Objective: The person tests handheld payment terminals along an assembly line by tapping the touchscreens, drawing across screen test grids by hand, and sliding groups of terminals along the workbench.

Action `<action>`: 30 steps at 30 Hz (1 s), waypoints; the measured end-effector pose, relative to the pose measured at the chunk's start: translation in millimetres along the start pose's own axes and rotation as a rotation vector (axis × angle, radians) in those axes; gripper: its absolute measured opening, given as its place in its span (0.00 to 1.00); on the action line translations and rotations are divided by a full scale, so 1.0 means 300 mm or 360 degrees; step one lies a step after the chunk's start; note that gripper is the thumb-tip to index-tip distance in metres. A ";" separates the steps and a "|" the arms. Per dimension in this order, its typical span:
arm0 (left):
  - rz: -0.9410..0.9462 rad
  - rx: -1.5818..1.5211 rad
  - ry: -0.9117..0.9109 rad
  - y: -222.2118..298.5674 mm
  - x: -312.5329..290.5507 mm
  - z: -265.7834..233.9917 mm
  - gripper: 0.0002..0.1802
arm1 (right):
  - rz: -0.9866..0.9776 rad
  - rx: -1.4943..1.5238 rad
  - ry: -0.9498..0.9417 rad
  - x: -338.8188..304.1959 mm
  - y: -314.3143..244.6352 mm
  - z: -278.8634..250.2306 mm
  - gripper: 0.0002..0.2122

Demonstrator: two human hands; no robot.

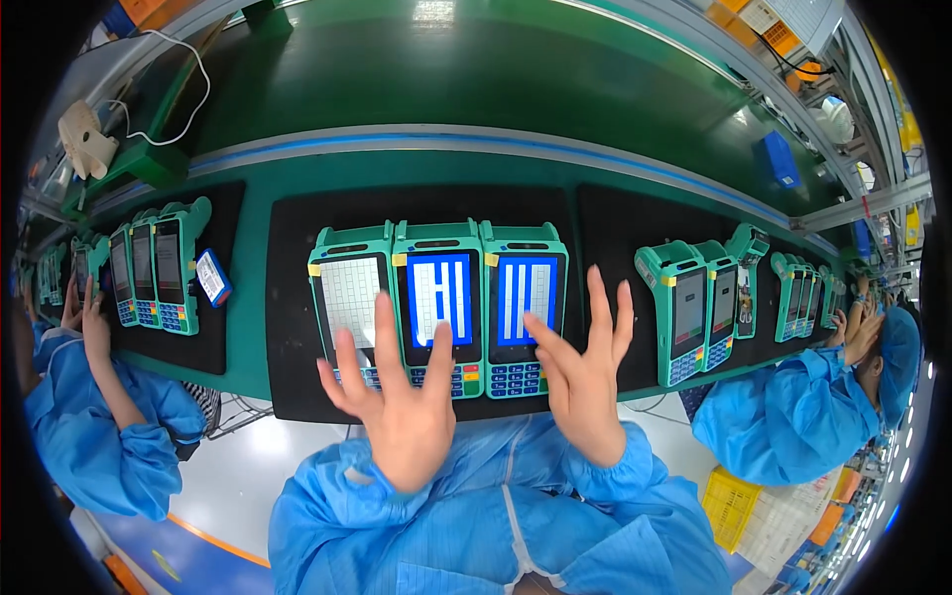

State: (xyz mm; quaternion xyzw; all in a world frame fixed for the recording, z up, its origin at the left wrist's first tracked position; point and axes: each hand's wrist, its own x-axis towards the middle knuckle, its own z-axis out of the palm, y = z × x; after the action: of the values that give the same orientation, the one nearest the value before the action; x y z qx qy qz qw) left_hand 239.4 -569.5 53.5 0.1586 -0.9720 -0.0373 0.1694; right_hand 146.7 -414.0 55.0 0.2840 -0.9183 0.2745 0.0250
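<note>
Three teal card payment terminals stand side by side on a black mat [295, 367] in front of me. The left terminal [345, 293] shows a white grid on its screen. On the middle terminal [424, 283] and the right terminal [528, 283], the grids are partly filled with blue. My left hand [409, 421] is open and spread over the left and middle terminals, one fingertip at the lower part of the middle screen. With fingers apart, my right hand [585, 392] has a fingertip at the right terminal's screen. Neither hand holds anything. Parts of the keypads are hidden behind my fingers.
More terminals [159, 268] stand on a mat to the left, beside a blue-and-white device [212, 278]. Others [686, 307] stand to the right. Co-workers in blue gowns [109, 426] [793, 407] sit on both sides. A green conveyor belt [466, 79] runs behind a metal rail [397, 139].
</note>
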 end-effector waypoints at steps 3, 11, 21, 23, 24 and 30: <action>0.0019 0.0076 0.0020 -0.001 -0.067 0.005 0.18 | 0.0030 0.0000 -0.0061 -0.063 0.005 -0.015 0.16; -0.0060 -0.0001 0.0197 -0.003 0.107 0.026 0.19 | 0.0026 0.0008 0.0184 0.063 0.037 0.008 0.14; -0.0041 -0.0068 0.0115 -0.027 0.051 0.028 0.20 | 0.0040 0.0028 0.0055 0.009 0.043 -0.011 0.15; -0.0041 -0.0085 0.0030 -0.030 -0.016 0.030 0.21 | 0.0052 0.0033 -0.0018 -0.042 0.038 -0.024 0.15; -0.0049 -0.0077 0.0024 -0.031 -0.040 0.024 0.21 | 0.0066 0.0069 -0.0052 -0.064 0.035 -0.022 0.15; -0.0077 -0.0114 0.0075 -0.042 -0.041 0.004 0.18 | 0.0150 0.0044 0.0002 -0.058 0.033 -0.024 0.15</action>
State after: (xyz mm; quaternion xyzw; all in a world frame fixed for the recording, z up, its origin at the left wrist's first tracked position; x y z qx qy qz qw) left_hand 253.7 -577.3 46.8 0.1767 -0.9617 -0.0722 0.1969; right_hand 155.0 -394.7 52.7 0.2407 -0.9268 0.2882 0.0086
